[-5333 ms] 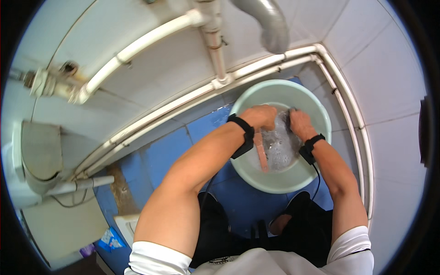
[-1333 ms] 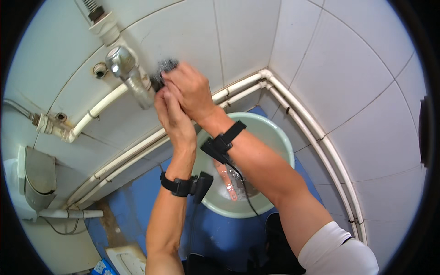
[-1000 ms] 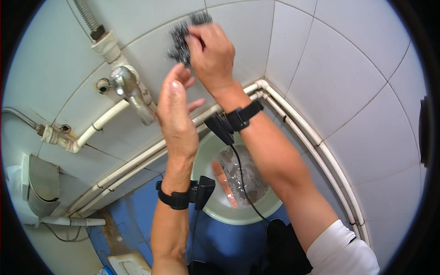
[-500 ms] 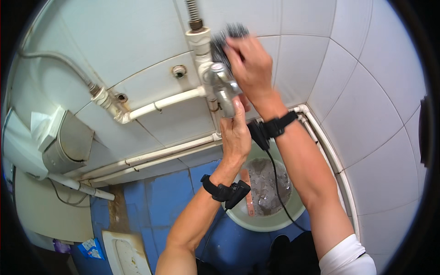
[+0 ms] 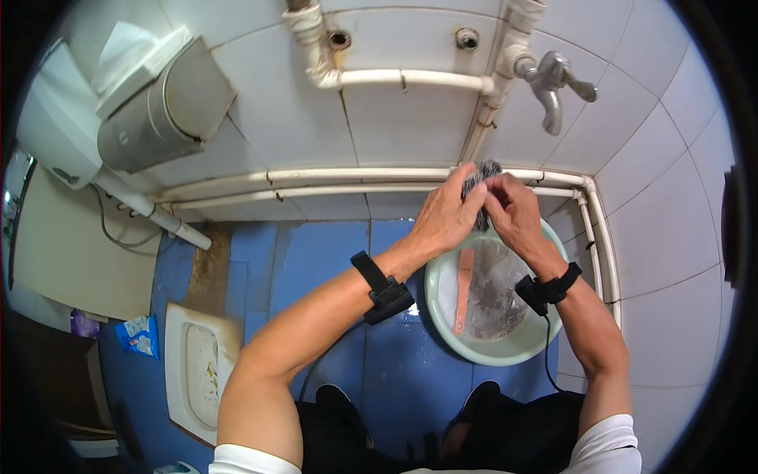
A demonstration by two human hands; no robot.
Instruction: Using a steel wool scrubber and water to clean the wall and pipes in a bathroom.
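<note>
A dark grey, wiry scouring pad is pinched between my two hands, over the far rim of a pale green basin. From its left side my left hand grips it, while the fingers of my right hand close on its right side. My fingers cover much of the pad. Cloudy, greyish water with some foam lies in the basin, and a salmon-coloured flat strip leans along its left inside. Up on the wall, to the right of my hands, is a metal tap that neither hand touches.
White pipes run low along the tiled wall. At the left hang a metal paper holder and a white basin with a drain pipe. A squat toilet and a blue packet are on the blue floor.
Both hands have come down from the tap toward the basin. My left hand has let go of the tap and now holds the scouring pad with my right. The view has shifted left and down.
</note>
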